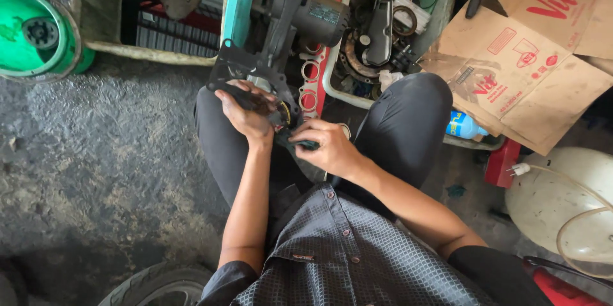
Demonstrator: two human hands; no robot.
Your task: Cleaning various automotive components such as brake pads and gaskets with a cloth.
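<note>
I sit with my knees apart over a grimy concrete floor. My left hand (pixel 246 111) grips a dark, greasy engine part (pixel 271 109) between my knees. My right hand (pixel 327 145) is closed on a small dark tool or rag (pixel 305 145) pressed against that part's right side. A black flat gasket-shaped plate (pixel 239 67) sticks out just above my left hand, touching the dark machine (pixel 300 12) in front of me. What exactly my right hand pinches is too dark to tell.
A tray (pixel 332 82) of gaskets, rings and metal parts lies ahead. A green round tub (pixel 29 31) sits far left, a crate (pixel 153 25) beside it. Flattened cardboard (pixel 523 70) and a blue-capped bottle (pixel 465 126) lie right. A white tank (pixel 562 204) with hose is lower right, a tyre (pixel 156 283) below.
</note>
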